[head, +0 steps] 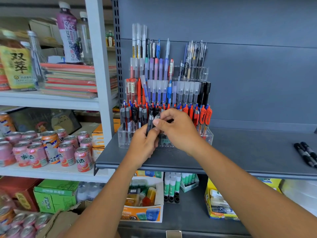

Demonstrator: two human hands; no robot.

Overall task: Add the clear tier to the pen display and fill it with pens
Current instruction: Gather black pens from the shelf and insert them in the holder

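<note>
On the grey metal shelf, backed against the slate wall panel, the pen display stands in stepped rows. The clear tier is its front and lowest step, touching the step behind.

Edges and room:
- The tier sits back from the shelf's front lip, leaving a bare strip that both wrists cross.
- The display's left side is near the shelf's left end, beside a white upright post.
- To the right, open shelf runs to a few loose black pens, which lie well apart from the display.

Hands:
- The left hand is in front of the tier's middle, fingers curled round a dark pen held roughly upright.
- The right hand is just beside it and slightly higher. Its thumb and forefinger pinch a grey-topped pen, and its other fingers are bent.
- The two hands touch at the fingertips.

Materials and shapes:
- The tier is transparent, hard-looking plastic, square-cornered and glossy at the edges.
- Its left slots hold pens with grey clips and its right slots hold pens with orange clips. The middle slots are hidden by the hands, so their contents cannot be read.
- The upper steps carry frosted, black, purple and blue barrels, all upright or slightly tilted.
- The shelf is matte and smooth.
- Round drink cans stand on the white rack to the left.
</note>
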